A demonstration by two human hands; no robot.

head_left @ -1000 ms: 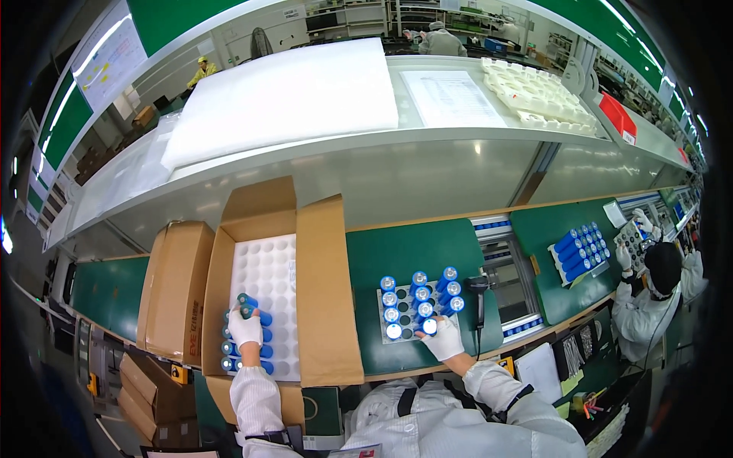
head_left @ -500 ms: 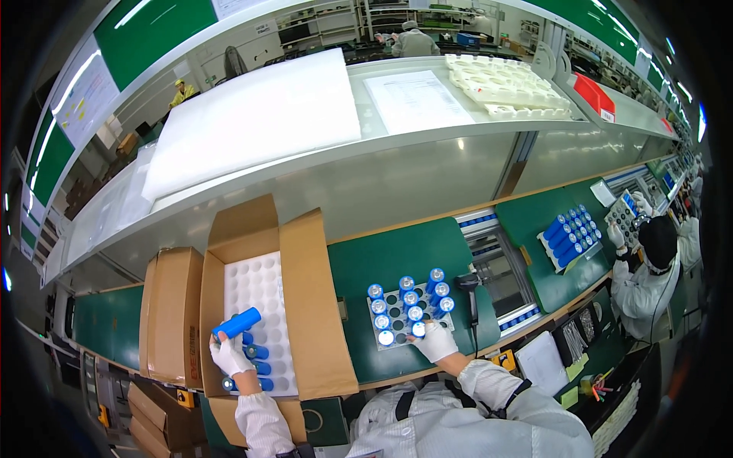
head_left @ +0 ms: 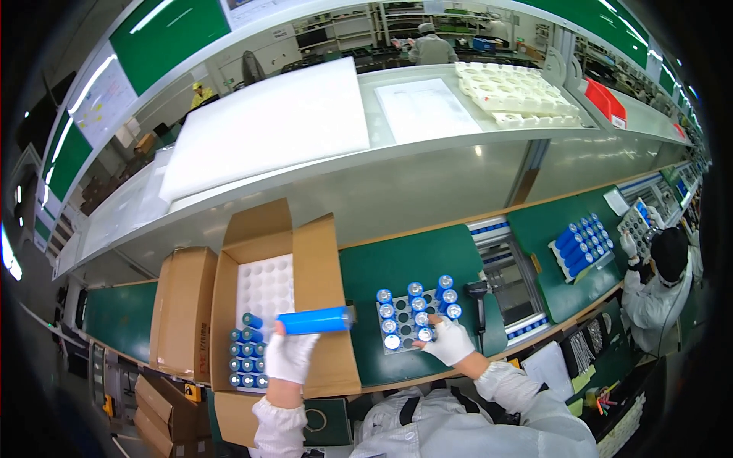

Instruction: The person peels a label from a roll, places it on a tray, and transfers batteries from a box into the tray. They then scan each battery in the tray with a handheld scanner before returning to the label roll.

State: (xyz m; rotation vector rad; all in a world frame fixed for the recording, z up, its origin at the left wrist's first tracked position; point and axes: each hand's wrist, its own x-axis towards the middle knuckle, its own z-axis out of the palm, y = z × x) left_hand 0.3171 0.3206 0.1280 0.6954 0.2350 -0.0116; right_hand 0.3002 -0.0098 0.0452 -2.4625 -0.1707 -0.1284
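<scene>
Left hand (head_left: pixel 290 360) has its fingers wrapped round a blue cylinder (head_left: pixel 313 321) over the right carton flap (head_left: pixel 324 267); right hand's (head_left: pixel 452 343) touching the tray's (head_left: pixel 405 342) near cylinder (head_left: pixel 424 334), can't tell if gripped.

Blue cylinder (head_left: pixel 313 320), centre: smooth, glossy; open carton (head_left: pixel 332 359), lower left: matt cardboard; gloves (head_left: pixel 454 343), lower centre: matt cloth; green worktop (head_left: pixel 397 248), centre: smooth, faint sheen
</scene>
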